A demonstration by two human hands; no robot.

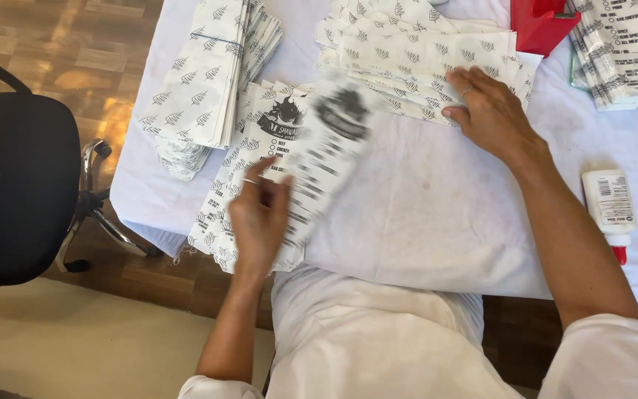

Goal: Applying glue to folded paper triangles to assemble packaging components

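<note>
Two hands: left hand (260,214) grips one paper bag (326,159), right hand (489,111) presses one stack (422,52).

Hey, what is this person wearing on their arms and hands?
Both forearms are bare; white sleeves end near the elbows, part of a white garment. The left hand carries a thin silver-looking ring on one finger, and the right hand has a ring on one finger too. No gloves, watch or bracelets show.
</note>
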